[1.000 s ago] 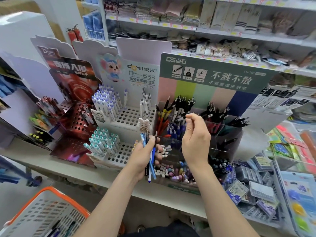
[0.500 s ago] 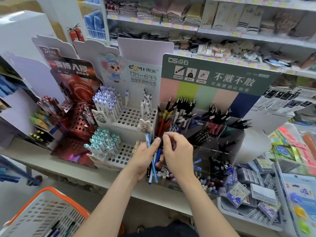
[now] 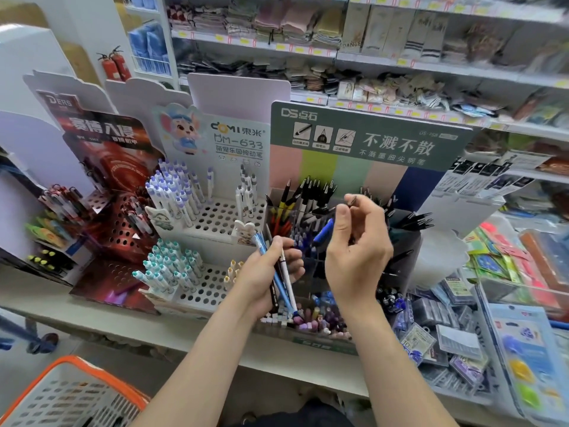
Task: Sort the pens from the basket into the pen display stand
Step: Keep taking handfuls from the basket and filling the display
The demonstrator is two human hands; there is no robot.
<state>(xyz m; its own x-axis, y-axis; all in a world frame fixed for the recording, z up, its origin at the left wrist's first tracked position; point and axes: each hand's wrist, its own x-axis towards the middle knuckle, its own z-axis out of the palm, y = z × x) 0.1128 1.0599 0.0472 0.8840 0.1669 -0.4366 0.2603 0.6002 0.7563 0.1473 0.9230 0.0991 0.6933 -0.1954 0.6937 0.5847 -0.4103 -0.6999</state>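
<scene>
**Editor:** Head camera, stationery aisle. What are the hands doing?

**Photographer:** The left hand grips a loose fan of pens, with blue, white and dark barrels pointing tips down, above the front edge of the shelf. The right hand, fingers curled, pinches a single blue pen between thumb and forefinger. The pen is slanted with its dark tip up, just in front of the pen display stand.

**Editor:** And the stand itself?

**Photographer:** It has clear plastic compartments under a green card header and stands on the shelf near the front edge. A white perforated stand is at its left and flat blister packs lie at its right. Black-clipped pens bristle from the rear compartments, and red and yellow ones crowd the rear-left cell. The basket, white mesh plastic with an orange rim, sits below the shelf at lower left. Its contents are hard to make out.

**Editor:** What could go wrong from here?

**Photographer:** As I read it, the barrels are slim, round and smooth, so the fan could slide through the left hand's grip and spill over the shelf's front edge. The compartments are packed, so a pen pushed in at a slant may catch on the clips, knock over its neighbours or land among the wrong colour. Blue pens appear to fill the cell just below the right hand, but blur leaves that uncertain.
</scene>
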